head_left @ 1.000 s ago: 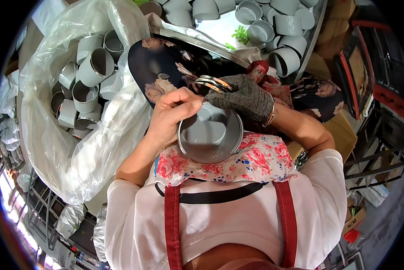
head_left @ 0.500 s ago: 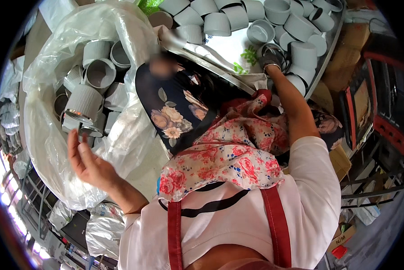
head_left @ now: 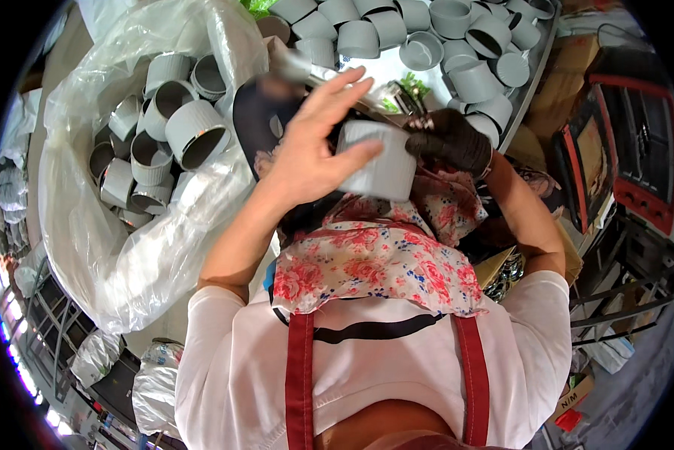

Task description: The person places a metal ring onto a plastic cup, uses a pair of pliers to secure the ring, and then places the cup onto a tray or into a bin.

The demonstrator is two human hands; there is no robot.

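Observation:
Over my lap, a grey ribbed cup-shaped piece (head_left: 389, 169) is held near its top edge by my right hand (head_left: 457, 142), which wears a dark glove with its fingers closed. Shiny metal pieces (head_left: 408, 99) stick up beside the gloved fingers; their kind cannot be made out. My bare left hand (head_left: 325, 142) is at the left side of the grey piece, its fingers stretched and apart. The thumb overlaps the side of the piece; whether it touches is unclear because of blur.
On my left stands a large clear plastic bag (head_left: 74, 187) with several grey cups (head_left: 149, 157) inside. Beyond my lap, a metal-edged tray (head_left: 528, 97) bears many more. A cardboard box with shiny metal parts (head_left: 508, 276) sits by my right elbow; a red-framed black rack (head_left: 644, 150) stands farther right.
My left hand has moved from the bag to above my lap. My right hand has come back from the tray with a grey cup. One more cup now lies on top in the bag.

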